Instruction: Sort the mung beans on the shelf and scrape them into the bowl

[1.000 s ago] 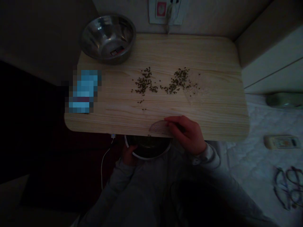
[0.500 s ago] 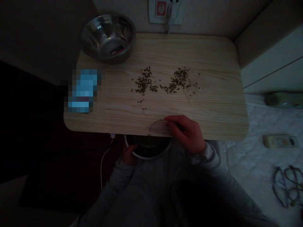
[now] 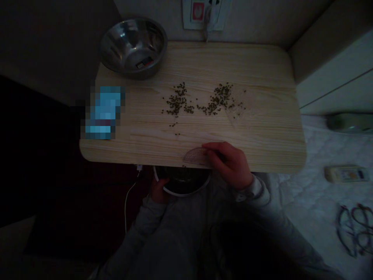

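Observation:
My right hand (image 3: 230, 163) is closed on a clear protractor (image 3: 194, 155), which lies at the front edge of the wooden table (image 3: 140, 140). Just below that edge, my left hand (image 3: 159, 190) grips the rim of a dark bowl with a pale rim (image 3: 186, 193); the table hides the bowl's far side. A few small beans (image 3: 183, 166) sit at the table edge over the bowl. Farther back are two loose patches of small green beans, a left patch (image 3: 176, 103) and a right patch (image 3: 220, 97). Some beans lie on a clear plastic sheet or bag (image 3: 243, 107).
A steel basin (image 3: 134, 48) stands at the back left, above a blurred-out bright screen (image 3: 105, 111). A wall socket (image 3: 204, 15) is behind the table. On the white bedding to the right lie a remote control (image 3: 346, 174), a bottle (image 3: 352, 123) and coiled cables (image 3: 355, 229).
Both hands, the protractor and the bean patches stay in practically the same places. Only a slight shift of the camera view shows.

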### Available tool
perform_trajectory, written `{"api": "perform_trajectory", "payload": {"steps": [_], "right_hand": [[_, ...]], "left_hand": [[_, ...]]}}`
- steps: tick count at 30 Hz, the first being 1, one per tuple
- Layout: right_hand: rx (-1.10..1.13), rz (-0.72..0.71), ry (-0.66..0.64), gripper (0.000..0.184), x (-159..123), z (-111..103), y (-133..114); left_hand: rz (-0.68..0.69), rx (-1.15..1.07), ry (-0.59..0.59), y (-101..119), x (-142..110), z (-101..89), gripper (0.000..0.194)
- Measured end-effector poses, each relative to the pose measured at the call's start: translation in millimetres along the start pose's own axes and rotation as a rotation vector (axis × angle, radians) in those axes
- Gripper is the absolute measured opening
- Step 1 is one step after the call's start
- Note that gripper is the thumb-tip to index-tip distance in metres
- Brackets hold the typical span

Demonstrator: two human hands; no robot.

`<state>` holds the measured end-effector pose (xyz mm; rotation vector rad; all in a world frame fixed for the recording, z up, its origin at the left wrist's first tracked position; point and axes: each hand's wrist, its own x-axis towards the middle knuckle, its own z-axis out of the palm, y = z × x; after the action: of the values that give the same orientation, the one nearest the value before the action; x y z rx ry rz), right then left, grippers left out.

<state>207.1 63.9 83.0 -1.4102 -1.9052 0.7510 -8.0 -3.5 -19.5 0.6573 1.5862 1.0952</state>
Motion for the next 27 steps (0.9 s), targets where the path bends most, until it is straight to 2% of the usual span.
{"api": "perform_trajectory", "payload": {"steps": [6,15,20,27], "right_hand": [[-0.001,-0.015,-0.001,0.023,1,0,0],[-0.002,-0.01,-0.005,0.024,0,0,0],[-0.004,-0.007,-0.012,0.025,1,-1,0],[-0.014,-0.009,-0.007,0.024,1,0,0]], "left_hand": [[-0.036,-0.008,0.031,5,-3,-4.8,0.017],[-0.103,-0.081,0.004,7,-2,7.8,0.012],[-0.092,-0.009,0.01,12,-3,-0.5,0.015],[-0.058,0.008,0.021,13,-5,1.5,0.014]]}}
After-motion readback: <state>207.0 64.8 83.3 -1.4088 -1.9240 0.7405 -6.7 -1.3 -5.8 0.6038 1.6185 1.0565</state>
